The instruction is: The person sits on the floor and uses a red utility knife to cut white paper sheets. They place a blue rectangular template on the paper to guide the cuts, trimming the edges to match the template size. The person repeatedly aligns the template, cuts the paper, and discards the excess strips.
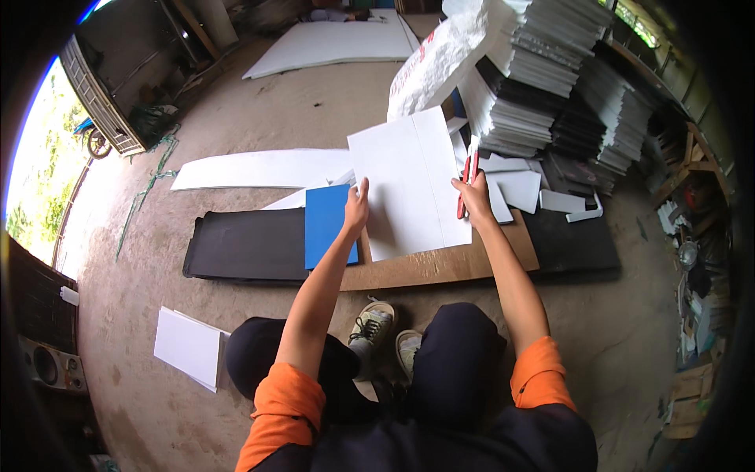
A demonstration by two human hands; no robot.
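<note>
1. Noted at far right: tall stack of thin white and black rectangular boards [515, 118].
2. Seen across the middle: long, flat black slab [248, 245], reaching left beyond a flat brown board [440, 269].
3. Held up above the brown board: thin white rectangular sheet [401, 181], tilted, with a fine line toward its right side.
4. Lying left of it, over the slab: flat blue rectangular sheet [322, 224].
5. Lying near left, on the floor: small pile of white rectangular sheets [187, 346].
6. Gripping the held sheet's left edge: bare left hand [357, 208], thumb in front.
7. Gripping its right edge: bare right hand [475, 198], fingers also closed around a slim red-and-white tool [473, 163].
</note>
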